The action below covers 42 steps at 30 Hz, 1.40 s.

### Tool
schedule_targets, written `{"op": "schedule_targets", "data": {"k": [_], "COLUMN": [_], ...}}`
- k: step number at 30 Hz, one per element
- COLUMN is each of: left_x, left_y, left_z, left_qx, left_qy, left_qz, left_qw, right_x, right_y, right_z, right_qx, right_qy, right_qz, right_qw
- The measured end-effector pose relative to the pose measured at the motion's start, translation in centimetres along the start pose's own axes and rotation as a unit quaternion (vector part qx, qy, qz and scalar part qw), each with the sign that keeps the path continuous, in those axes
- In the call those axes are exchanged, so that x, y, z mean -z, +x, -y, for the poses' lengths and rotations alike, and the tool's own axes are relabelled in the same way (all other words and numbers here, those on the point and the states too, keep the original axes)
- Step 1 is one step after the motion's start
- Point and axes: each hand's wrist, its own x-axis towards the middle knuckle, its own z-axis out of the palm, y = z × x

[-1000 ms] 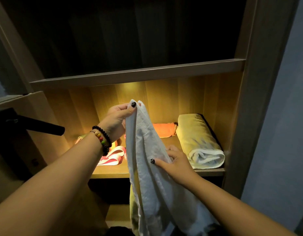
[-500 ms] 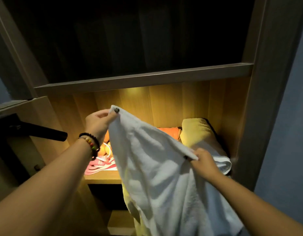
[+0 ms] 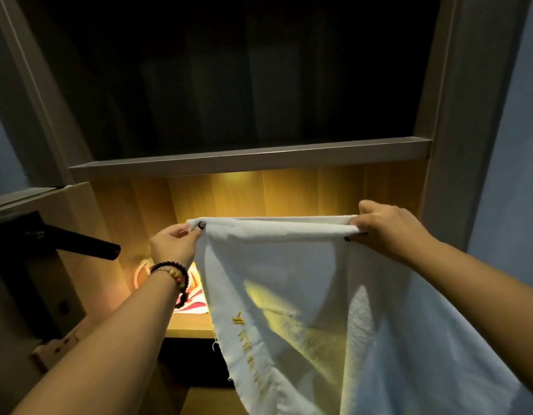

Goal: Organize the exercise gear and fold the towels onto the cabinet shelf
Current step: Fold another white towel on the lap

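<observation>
Now stretched wide: white towel [image 3: 289, 283], top corners pinched by left hand [image 3: 172, 248] and right hand [image 3: 387, 229], squared for folding.

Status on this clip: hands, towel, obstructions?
Left hand and right hand pinch white towel top corners. Towel spread, unfolded, hiding lit shelf.

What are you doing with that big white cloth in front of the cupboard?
A person is holding a white towel up in front of a lit cabinet shelf. The left hand pinches one top corner and the right hand grips the other, so the top edge is stretched flat and the rest hangs down. It is not folded yet. Some pink and white gear lies on the shelf behind it.
</observation>
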Motion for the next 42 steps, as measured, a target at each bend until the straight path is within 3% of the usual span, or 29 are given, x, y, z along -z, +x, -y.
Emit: {"op": "schedule_targets", "data": {"k": [3,7,12,15,20,22,24,25,27,29,33,37,42], "left_x": [-1.1,-2.2,-0.9,-0.4,-0.9,-1.1,-1.4,-1.7,-1.8,-1.5,-0.9,-0.7,-1.0], "left_y": [1.3,1.3,-0.1,-1.6,-5.3,-7.6,-9.2,-10.0,-11.4,-12.4,-13.2,-13.7,-14.3], "left_z": [-1.0,-2.0,1.1,2.3,0.1,-1.8,-2.7,-2.7,-2.1,-0.9,0.5,1.3,1.9], "left_qx": [-0.027,-0.059,0.038,0.083,-0.026,-0.051,-0.130,-0.163,-0.216,-0.250,-0.260,-0.226,-0.197], "left_qy": [-0.017,-0.023,-0.085,-0.152,-0.116,-0.106,0.059,0.144,0.210,0.188,0.151,0.129,0.120], "left_qz": [0.011,0.059,0.172,0.176,0.131,0.249,0.379,0.410,0.447,0.440,0.348,0.260,0.213], "left_qw": [0.999,0.996,0.981,0.969,0.984,0.961,0.914,0.886,0.842,0.842,0.888,0.930,0.949], "right_x": [-0.7,-2.0,-4.7,-5.2,-2.9,-1.8,-0.9,-0.6,-0.1,0.0,-0.7,-2.5,-4.7], "right_y": [-0.7,-2.1,-3.2,-3.1,-1.9,-1.6,-1.5,-1.6,-2.1,-3.1,-6.0,-7.9,-9.8], "right_z": [-1.0,-1.5,-0.3,1.4,5.0,6.3,7.5,8.0,8.7,9.1,10.7,12.4,14.5], "right_qx": [-0.041,-0.097,-0.213,-0.198,-0.147,-0.125,-0.087,-0.074,-0.058,-0.035,-0.017,-0.035,-0.020], "right_qy": [-0.029,0.007,0.182,0.238,0.329,0.367,0.380,0.379,0.382,0.364,0.295,0.331,0.241], "right_qz": [0.023,-0.005,0.005,-0.034,-0.054,-0.022,0.002,0.009,0.018,0.020,0.023,-0.068,-0.051], "right_qw": [0.998,0.995,0.960,0.950,0.931,0.922,0.921,0.922,0.922,0.931,0.955,0.940,0.969]}}
